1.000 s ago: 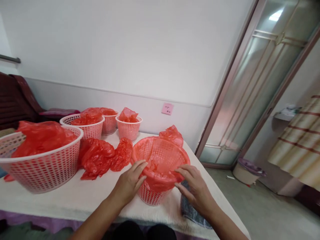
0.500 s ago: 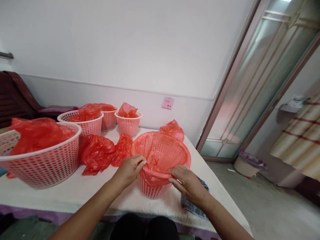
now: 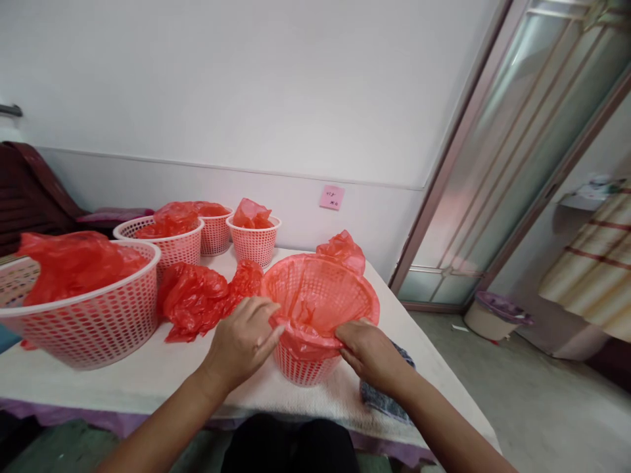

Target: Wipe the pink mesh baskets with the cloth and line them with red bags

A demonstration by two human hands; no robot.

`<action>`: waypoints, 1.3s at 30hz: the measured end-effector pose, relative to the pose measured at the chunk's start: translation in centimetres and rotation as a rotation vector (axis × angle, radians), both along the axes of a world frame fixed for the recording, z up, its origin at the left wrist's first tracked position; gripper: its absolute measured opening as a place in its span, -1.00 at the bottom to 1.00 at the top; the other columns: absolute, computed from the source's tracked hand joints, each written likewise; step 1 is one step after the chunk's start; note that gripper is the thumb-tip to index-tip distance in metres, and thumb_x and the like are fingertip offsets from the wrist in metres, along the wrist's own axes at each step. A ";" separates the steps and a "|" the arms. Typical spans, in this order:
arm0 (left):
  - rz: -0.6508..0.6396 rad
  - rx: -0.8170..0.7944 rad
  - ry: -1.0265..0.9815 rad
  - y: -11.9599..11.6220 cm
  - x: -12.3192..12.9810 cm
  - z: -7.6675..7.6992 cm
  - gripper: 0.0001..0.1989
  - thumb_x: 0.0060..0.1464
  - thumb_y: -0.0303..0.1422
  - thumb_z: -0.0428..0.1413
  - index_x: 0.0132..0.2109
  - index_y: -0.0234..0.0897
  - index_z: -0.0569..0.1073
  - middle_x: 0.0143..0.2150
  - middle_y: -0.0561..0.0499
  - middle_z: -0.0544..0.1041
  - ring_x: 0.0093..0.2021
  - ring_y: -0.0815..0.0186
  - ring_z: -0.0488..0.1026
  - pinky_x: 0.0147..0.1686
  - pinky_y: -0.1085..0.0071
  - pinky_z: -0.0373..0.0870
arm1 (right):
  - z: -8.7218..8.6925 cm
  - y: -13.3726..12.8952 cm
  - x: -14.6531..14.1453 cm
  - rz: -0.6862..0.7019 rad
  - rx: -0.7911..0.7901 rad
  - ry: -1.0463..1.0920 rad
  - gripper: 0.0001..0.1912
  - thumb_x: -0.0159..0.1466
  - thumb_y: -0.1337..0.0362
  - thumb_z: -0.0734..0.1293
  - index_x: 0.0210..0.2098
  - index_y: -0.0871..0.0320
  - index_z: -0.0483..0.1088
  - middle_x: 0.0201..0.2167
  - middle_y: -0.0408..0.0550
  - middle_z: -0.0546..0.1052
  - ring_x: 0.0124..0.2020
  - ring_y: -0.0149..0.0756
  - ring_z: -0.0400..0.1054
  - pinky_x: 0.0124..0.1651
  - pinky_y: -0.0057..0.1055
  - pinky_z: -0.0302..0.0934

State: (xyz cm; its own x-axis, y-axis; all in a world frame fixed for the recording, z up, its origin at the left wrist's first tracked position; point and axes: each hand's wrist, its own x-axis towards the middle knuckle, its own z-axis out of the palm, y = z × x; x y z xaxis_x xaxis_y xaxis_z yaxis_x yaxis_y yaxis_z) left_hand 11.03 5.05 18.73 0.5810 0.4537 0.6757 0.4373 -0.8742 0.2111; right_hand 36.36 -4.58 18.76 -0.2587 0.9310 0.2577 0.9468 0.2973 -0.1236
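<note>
A round plastic basket (image 3: 304, 372) with a perforated wall stands on the table in front of me. A thin red plastic bag (image 3: 340, 294) lines it and folds outward over its rim. My left hand (image 3: 242, 339) is closed at the front left of the rim, fingers over the bag's edge and thumb outside. At the front right, my right hand (image 3: 372, 355) grips the folded bag edge against the rim, its fingertips partly hidden. Behind the basket lies a crumpled red bag (image 3: 342, 248).
Left stand a large white basket (image 3: 89, 322) and several smaller ones, including a small basket (image 3: 254, 244), all holding red bags. Loose red bags (image 3: 194, 299) lie between. A dark cloth (image 3: 387, 394) rests right of my basket. The table's right edge (image 3: 444, 371) drops to the floor.
My left hand has shifted from a fingertip pinch to a wider hold at the rim, with its thumb outside. The right hand stays at the front right rim, its fingers more closed.
</note>
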 end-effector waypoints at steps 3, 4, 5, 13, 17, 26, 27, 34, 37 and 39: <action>-0.120 0.109 0.161 -0.6 0.9 0.3 -0.55 0.19 -0.34 0.06 0.20 -0.32 0.24 0.14 -0.17 0.39 0.14 0.12 0.28 0.14 0.10 0.24 | 0.3 0.1 -0.1 -0.018 -0.020 0.010 -0.83 0.29 0.35 0.20 -0.45 0.13 0.27 -0.45 -0.13 0.43 -0.41 -0.35 0.26 -0.31 -0.43 0.01; -0.152 0.100 0.203 -0.5 1.3 0.1 -0.59 0.20 -0.36 0.05 0.18 -0.31 0.27 0.11 -0.15 0.41 0.10 0.13 0.30 0.11 0.10 0.27 | 0.4 0.1 -0.2 -0.021 -0.027 0.014 -0.83 0.28 0.35 0.20 -0.46 0.14 0.27 -0.45 -0.13 0.43 -0.42 -0.35 0.25 -0.32 -0.43 0.00; -0.167 0.088 0.225 -0.2 1.6 -0.2 -0.67 0.21 -0.38 0.03 0.11 -0.31 0.34 0.03 -0.14 0.46 0.03 0.14 0.35 0.04 0.11 0.32 | 0.5 0.0 -0.2 -0.023 -0.034 0.016 -0.83 0.28 0.36 0.21 -0.46 0.14 0.27 -0.45 -0.14 0.43 -0.42 -0.36 0.25 -0.32 -0.44 0.00; -0.175 0.023 0.080 2.6 1.9 -3.1 -0.79 0.24 -0.49 -0.07 -0.14 -0.33 0.46 -0.16 -0.11 0.52 -0.09 0.21 0.40 -0.03 0.18 0.36 | 0.6 -0.1 -1.7 -0.137 -0.048 0.003 -0.88 0.20 0.40 0.24 -0.47 0.16 0.32 -0.46 -0.12 0.47 -0.41 -0.37 0.27 -0.33 -0.45 -0.07; -0.046 -0.183 -0.196 1.6 0.9 -2.9 -0.67 0.15 -0.54 -0.05 0.06 -0.30 0.36 0.14 -0.15 0.34 0.19 0.20 0.23 0.23 0.14 0.14 | 0.3 0.1 -3.2 -0.201 -0.011 -0.007 -0.88 0.20 0.40 0.24 -0.47 0.16 0.34 -0.46 -0.11 0.50 -0.42 -0.36 0.32 -0.36 -0.43 -0.08; 0.060 -1.239 -0.596 -0.5 0.6 -1.5 -0.58 -0.02 0.04 0.10 -0.38 -0.27 0.32 -0.44 0.05 0.41 -0.42 0.31 0.44 -0.45 0.36 0.45 | 0.6 1.7 -9.3 -0.335 0.069 -0.062 -0.85 0.25 0.38 0.22 -0.34 0.16 0.43 -0.40 0.00 0.56 -0.39 -0.19 0.44 -0.41 -0.34 0.00; 0.056 -1.279 -0.591 -0.3 0.8 -1.4 -0.58 -0.04 0.04 0.12 -0.38 -0.27 0.32 -0.46 0.06 0.42 -0.46 0.34 0.42 -0.47 0.40 0.42 | 0.6 1.9 -10.2 -0.326 0.080 -0.057 -0.86 0.26 0.38 0.23 -0.33 0.16 0.43 -0.40 0.01 0.57 -0.39 -0.17 0.45 -0.41 -0.34 0.03; 0.154 -1.330 -0.558 2.6 -0.3 -1.9 -0.67 -0.12 -0.09 0.17 -0.43 -0.29 0.37 -0.56 0.06 0.46 -0.56 0.36 0.40 -0.55 0.46 0.35 | -1.0 2.2 -12.9 -0.156 0.281 -0.047 -0.88 0.29 0.37 0.22 -0.25 0.18 0.40 -0.36 0.00 0.49 -0.32 -0.13 0.37 -0.24 -0.19 0.25; 0.184 -1.311 -0.565 4.3 -1.6 -2.3 -0.69 -0.15 -0.10 0.17 -0.45 -0.28 0.37 -0.61 0.11 0.42 -0.61 0.41 0.34 -0.57 0.47 0.32 | -1.8 1.0 -11.8 -0.094 0.413 0.001 -0.78 0.30 0.38 0.19 -0.09 0.24 0.37 -0.23 0.09 0.48 -0.19 -0.10 0.33 -0.10 -0.09 0.26; 0.177 -1.315 -0.554 5.4 -2.5 -2.5 -0.68 -0.17 -0.09 0.16 -0.48 -0.27 0.36 -0.65 0.13 0.37 -0.66 0.44 0.28 -0.61 0.50 0.25 | -2.2 -0.2 -10.7 -0.064 0.486 0.058 -0.71 0.28 0.40 0.19 -0.01 0.27 0.35 -0.08 0.18 0.44 -0.03 -0.04 0.28 0.05 -0.03 0.20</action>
